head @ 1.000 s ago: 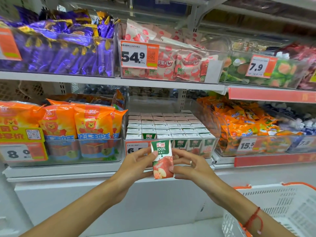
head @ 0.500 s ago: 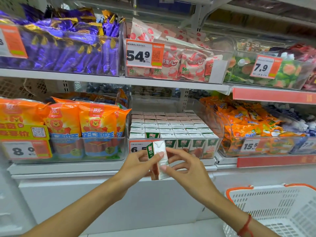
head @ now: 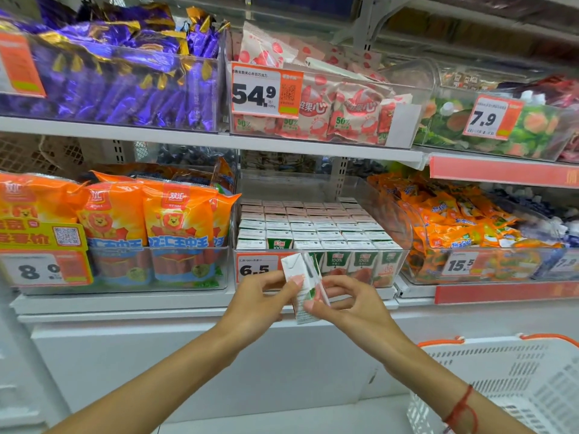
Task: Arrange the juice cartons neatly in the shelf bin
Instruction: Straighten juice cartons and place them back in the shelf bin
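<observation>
Both grips pinching one juice carton [head: 303, 288]: left hand [head: 261, 303] at its side, right hand [head: 352, 303] at its lower edge, held tilted just in front of the shelf bin [head: 404, 261]. Best squared upright, label forward, then slotted level with the front row of cartons [head: 347, 261] without knocking the 6.5 price tag [head: 255, 267].

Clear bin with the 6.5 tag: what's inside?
The clear bin holds rows of upright juice cartons, tops showing, filling it nearly to the back. The held carton and both hands cover part of the front row; lower layers, if any, are hidden.
</observation>
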The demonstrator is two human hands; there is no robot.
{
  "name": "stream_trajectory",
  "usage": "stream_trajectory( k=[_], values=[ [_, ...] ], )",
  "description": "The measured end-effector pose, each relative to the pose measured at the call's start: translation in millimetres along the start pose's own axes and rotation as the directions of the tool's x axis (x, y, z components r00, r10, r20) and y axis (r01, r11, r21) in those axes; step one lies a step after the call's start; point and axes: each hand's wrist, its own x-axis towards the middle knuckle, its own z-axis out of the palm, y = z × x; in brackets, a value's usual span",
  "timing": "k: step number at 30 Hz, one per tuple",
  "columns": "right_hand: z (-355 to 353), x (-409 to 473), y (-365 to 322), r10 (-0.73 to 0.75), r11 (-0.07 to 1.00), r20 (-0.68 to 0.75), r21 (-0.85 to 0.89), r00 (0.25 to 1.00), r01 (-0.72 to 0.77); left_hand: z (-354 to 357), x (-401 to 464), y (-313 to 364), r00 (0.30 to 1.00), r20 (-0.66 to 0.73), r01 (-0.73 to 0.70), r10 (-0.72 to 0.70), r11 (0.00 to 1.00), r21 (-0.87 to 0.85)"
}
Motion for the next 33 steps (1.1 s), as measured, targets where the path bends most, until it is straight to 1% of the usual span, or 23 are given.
stream_trajectory(
  k=[3, 5, 6, 8, 10, 12, 14, 16, 18, 19, 22, 24, 26, 28, 29, 31, 33],
  values=[
    [6, -2, 1, -0.113, 0.987, -0.126, -0.125, 0.986, 0.098, 4, 0, 1, 0.999, -0.034, -0.006, 0.006, 1.0, -0.022],
    [9, -3, 0, -0.157, 0.977, -0.144, -0.17, 0.977, 0.132, 4, 2, 1, 0.999, -0.049, -0.006, 0.004, 0.999, -0.047],
    [9, -2, 0, -0.16, 0.977, -0.128, -0.164, 0.979, 0.138, 4, 2, 2, 0.999, -0.043, 0.005, -0.008, 0.998, -0.07],
    [4, 1, -1, -0.129, 0.987, -0.047, -0.108, 0.991, 0.123, 1, 3, 3, 0.999, 0.001, 0.045, -0.045, 0.99, -0.135],
    [-4, 2, -3, -0.055, 0.998, 0.089, -0.015, 0.995, 0.056, -3, 2, 4, 0.996, 0.051, 0.078, -0.07, 0.981, -0.177],
    [-11, 1, -5, -0.005, 0.997, 0.217, 0.079, 0.976, -0.012, -6, 3, 6, 0.994, 0.087, 0.083, -0.066, 0.976, -0.201],
    [-14, 1, -5, 0.002, 0.986, 0.301, 0.161, 0.954, -0.053, -9, 3, 7, 0.993, 0.109, 0.076, -0.053, 0.974, -0.213],
    [-15, 0, -5, -0.004, 0.974, 0.337, 0.216, 0.942, -0.073, -10, 4, 7, 0.991, 0.12, 0.077, -0.053, 0.974, -0.212],
    [-15, -1, -6, -0.02, 0.97, 0.308, 0.235, 0.951, -0.056, -11, 4, 6, 0.992, 0.114, 0.083, -0.06, 0.973, -0.213],
    [-14, -1, -6, -0.027, 0.974, 0.263, 0.222, 0.965, -0.033, -11, 4, 5, 0.994, 0.094, 0.08, -0.061, 0.974, -0.211],
    [-11, -1, -6, -0.085, 0.993, 0.067, 0.092, 0.994, 0.078, -11, 4, 1, 0.998, 0.02, 0.06, -0.057, 0.981, -0.186],
    [-7, -3, -6, -0.178, 0.984, -0.019, 0.005, 0.984, 0.178, -8, 4, 2, 0.997, 0.031, 0.072, -0.068, 0.979, -0.188],
    [-3, -4, -6, -0.294, 0.947, -0.073, -0.156, 0.953, 0.28, -5, 5, 6, 0.992, 0.046, 0.127, -0.119, 0.967, -0.222],
    [0, -6, -5, -0.384, 0.889, -0.09, -0.304, 0.919, 0.342, -3, 5, 8, 0.986, 0.071, 0.162, -0.149, 0.956, -0.247],
    [3, -7, -6, -0.412, 0.866, -0.092, -0.348, 0.907, 0.359, -2, 5, 8, 0.985, 0.097, 0.158, -0.139, 0.96, -0.229],
    [8, -10, -6, -0.448, 0.833, -0.075, -0.397, 0.891, 0.386, -2, 3, 7, 0.981, 0.15, 0.144, -0.119, 0.976, -0.166],
    [10, -12, -7, -0.439, 0.824, -0.022, -0.408, 0.898, 0.393, -4, 1, 6, 0.975, 0.177, 0.158, -0.132, 0.978, -0.14]
  ],
)
